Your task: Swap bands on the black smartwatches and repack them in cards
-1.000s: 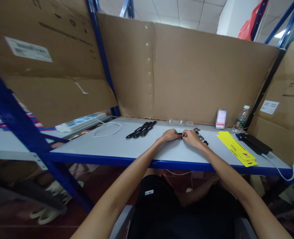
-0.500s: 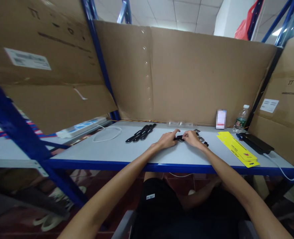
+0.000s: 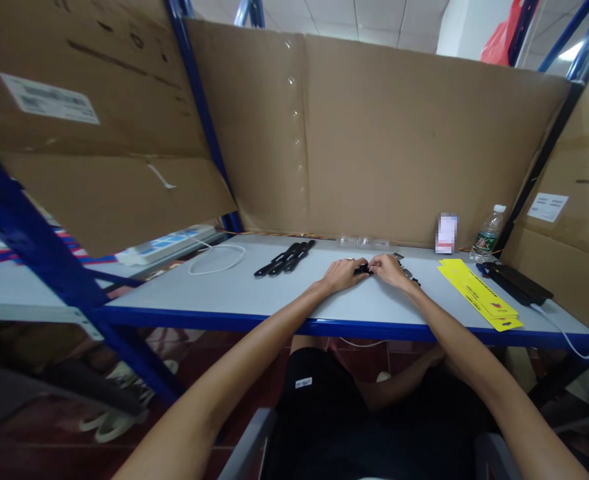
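Note:
My left hand [image 3: 344,273] is closed around a small black part [image 3: 361,269] low over the table, its kind too small to make out. From the other side my right hand [image 3: 387,270] pinches at the same black part with bent fingers; whether it holds a separate small piece is hidden. Several small dark pieces [image 3: 414,281] lie just beyond and beside my right hand, partly covered by it. Left of my hands, several long black handle-like pieces [image 3: 285,259] lie side by side on the tabletop.
Yellow printed cards [image 3: 479,293] lie to the right, beside a black case [image 3: 517,287] with a white cable. A phone [image 3: 446,233] and a water bottle [image 3: 488,235] stand at the back. A clear plastic piece [image 3: 362,242] lies by the cardboard wall [image 3: 399,140]. A white cable loop [image 3: 217,260] is at left.
My left fingers, raised and spread before, have closed over the black part. My right hand stays close to it, slightly further right. The whole view has shifted a little.

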### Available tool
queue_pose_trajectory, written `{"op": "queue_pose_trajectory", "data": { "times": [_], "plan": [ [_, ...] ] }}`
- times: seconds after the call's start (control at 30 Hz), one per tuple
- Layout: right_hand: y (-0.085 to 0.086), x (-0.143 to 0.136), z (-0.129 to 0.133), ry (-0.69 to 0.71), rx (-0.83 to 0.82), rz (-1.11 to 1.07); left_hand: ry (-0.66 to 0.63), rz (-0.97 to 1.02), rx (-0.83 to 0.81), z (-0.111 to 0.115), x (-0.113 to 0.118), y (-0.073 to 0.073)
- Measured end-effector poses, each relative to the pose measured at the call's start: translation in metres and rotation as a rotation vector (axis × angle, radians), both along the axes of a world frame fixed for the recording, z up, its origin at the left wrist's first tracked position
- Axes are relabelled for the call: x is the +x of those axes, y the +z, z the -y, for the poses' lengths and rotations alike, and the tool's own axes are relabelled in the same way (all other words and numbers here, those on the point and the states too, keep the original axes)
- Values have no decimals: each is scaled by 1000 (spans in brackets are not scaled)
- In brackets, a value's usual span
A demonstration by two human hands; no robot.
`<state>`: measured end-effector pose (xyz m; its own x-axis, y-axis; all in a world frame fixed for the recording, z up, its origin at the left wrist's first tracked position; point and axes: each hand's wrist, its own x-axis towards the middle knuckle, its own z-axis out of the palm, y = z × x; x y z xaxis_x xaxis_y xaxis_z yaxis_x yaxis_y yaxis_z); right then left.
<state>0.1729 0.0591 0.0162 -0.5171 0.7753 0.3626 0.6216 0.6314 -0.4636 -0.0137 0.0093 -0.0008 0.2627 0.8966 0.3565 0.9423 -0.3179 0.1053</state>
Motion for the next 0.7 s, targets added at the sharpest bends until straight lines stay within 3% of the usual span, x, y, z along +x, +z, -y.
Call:
{"op": "queue_pose_trajectory", "data": {
  "times": [0.33,0.5,0.57,0.7],
  "plan": [
    [-8,3,-13,26,52,-29,-37,70,26,1,-2,0],
    [3,13,-15,-142,100,-45,-36,101,5,2,-2,1],
    [7,19,-14,-194,120,15,-32,110,6,1,-2,0],
    [8,25,-9,-136,84,201,-26,138,14,-2,-3,-2]
  ]
}}
